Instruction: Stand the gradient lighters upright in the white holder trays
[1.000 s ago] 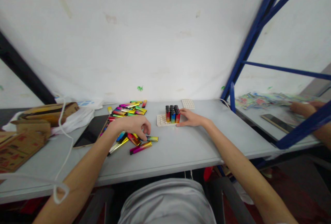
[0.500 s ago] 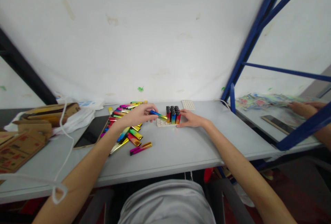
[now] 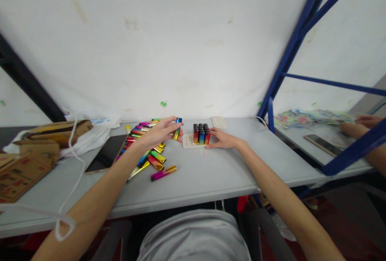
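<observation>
My left hand (image 3: 169,130) pinches a shiny blue-to-gold tube, lighter-shaped (image 3: 177,130), held almost upright with its blue end at the top. It is just left of a white tray with rows of holes (image 3: 188,142). Black-topped metallic tubes (image 3: 202,134) in red, blue and gold stand packed upright in the right part of the tray; the left holes are bare. My right hand (image 3: 222,138) grips the tray's right side, thumb at the front corner and fingers behind. Left of the tray lies a loose pile of similar tubes (image 3: 157,159), partly behind my left forearm.
A magenta-gold tube (image 3: 163,173) lies nearest the table's front edge. A second white holed tray (image 3: 219,122) is by the wall. Leftward are a dark tablet (image 3: 104,154), cardboard boxes (image 3: 30,164) and a white cable (image 3: 79,158). A blue metal frame (image 3: 285,58) rises at right; another person's arm (image 3: 358,130) shows beyond.
My left hand has lifted and drawn back slightly left from the tray, turning the blue-gold tube from nearly level to nearly upright. My right hand stays at the tray.
</observation>
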The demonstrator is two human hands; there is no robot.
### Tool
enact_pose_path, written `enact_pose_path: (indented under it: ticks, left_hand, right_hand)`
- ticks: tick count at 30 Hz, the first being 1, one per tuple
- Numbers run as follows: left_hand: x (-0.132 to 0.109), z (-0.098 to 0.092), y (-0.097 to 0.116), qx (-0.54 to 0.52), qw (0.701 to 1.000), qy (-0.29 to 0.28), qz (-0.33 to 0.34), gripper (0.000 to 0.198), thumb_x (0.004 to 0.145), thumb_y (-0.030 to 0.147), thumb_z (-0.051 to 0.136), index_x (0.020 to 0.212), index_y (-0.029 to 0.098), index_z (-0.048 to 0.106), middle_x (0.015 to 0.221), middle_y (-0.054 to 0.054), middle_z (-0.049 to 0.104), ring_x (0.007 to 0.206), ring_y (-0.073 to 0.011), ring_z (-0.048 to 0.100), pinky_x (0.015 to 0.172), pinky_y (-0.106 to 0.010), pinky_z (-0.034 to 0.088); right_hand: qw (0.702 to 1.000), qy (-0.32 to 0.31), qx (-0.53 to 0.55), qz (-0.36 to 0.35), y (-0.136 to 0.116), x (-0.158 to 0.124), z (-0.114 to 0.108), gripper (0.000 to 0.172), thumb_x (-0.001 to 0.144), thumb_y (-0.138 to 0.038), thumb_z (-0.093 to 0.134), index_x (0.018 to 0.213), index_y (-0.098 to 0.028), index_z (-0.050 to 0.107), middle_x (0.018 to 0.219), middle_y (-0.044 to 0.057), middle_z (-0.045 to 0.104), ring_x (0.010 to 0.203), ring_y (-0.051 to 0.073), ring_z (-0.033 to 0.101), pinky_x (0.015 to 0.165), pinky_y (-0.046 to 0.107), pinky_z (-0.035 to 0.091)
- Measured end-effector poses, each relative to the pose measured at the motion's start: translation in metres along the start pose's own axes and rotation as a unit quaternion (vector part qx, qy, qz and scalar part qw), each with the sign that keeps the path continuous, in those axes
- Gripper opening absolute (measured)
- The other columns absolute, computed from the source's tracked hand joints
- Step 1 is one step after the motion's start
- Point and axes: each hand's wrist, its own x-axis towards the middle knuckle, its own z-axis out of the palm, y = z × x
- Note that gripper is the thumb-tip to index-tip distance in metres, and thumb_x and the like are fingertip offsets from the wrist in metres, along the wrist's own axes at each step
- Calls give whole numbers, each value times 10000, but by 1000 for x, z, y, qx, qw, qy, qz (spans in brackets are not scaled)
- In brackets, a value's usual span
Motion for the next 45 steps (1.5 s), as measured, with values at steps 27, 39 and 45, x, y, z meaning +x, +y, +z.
enact_pose_path:
  ticks: [27, 39, 45]
  left_hand:
    - [19, 7, -31, -67, 987, 27, -143, 431, 916, 512, 337, 607, 213, 363, 522, 79, 185, 412, -62, 80, 375, -174, 89]
    - [19, 9, -32, -53, 987, 35, -149, 446, 939, 467, 307, 583, 206, 372, 523, 74, 198, 398, -61, 105, 386, -192, 91]
    - [20, 7, -35, -46, 988, 47, -143, 430, 927, 461, 327, 581, 209, 368, 514, 74, 203, 393, -61, 109, 384, -193, 94]
  right_hand:
    - [1000, -6, -2, 2, 2, 0, 0, 756, 860, -696, 684, 1385, -157, 606, 1449, 180, 558, 1326, 336, 555, 1183, 486, 423]
    - [1000, -7, 4, 4, 4, 0, 1, 770, 849, -686, 704, 1402, -163, 594, 1454, 181, 555, 1327, 351, 552, 1180, 512, 419]
    - [1000, -7, -1, 6, 3, 0, 0, 772, 847, -684, 708, 1405, -163, 592, 1452, 181, 555, 1335, 347, 546, 1190, 505, 414]
